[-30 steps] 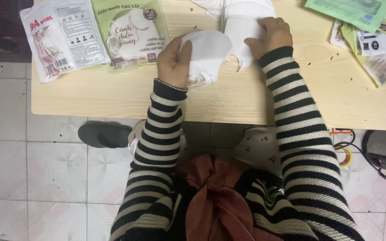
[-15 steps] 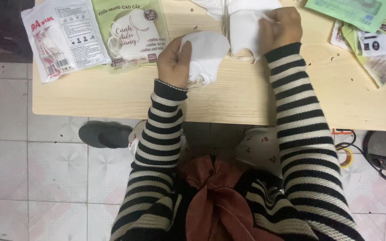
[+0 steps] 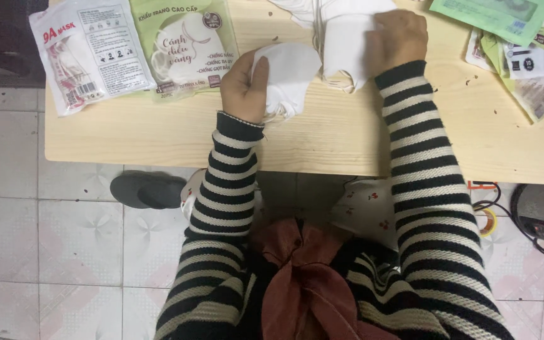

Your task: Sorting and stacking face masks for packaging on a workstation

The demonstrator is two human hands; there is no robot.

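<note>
A pale wooden table [image 3: 158, 135] fills the upper part of the view, standing on a tiled floor [image 3: 39, 239] where a dark slipper [image 3: 146, 190] lies just under its near edge. The person sits close against the table, striped sleeves reaching forward, so both hands work over the middle of the tabletop.

At the far left of the table lie two flat sealed packets side by side, a white one [image 3: 89, 53] and a green one [image 3: 184, 47], set out of the way of the hands. At the far right a loose pile of more packets [image 3: 524, 56] spreads toward the corner, also well apart from the work.

Between them, at the table's far edge, a stack of white face masks [image 3: 344, 44] rests under the right hand [image 3: 398, 39], whose fingers are curled and pressing on the top of the stack, seemingly to keep it steady. Just beside it, the left hand [image 3: 243, 88] is closed around one folded white mask [image 3: 288, 75], thumb on top, holding it slightly raised off the wood with its ear loops dangling beneath.
</note>
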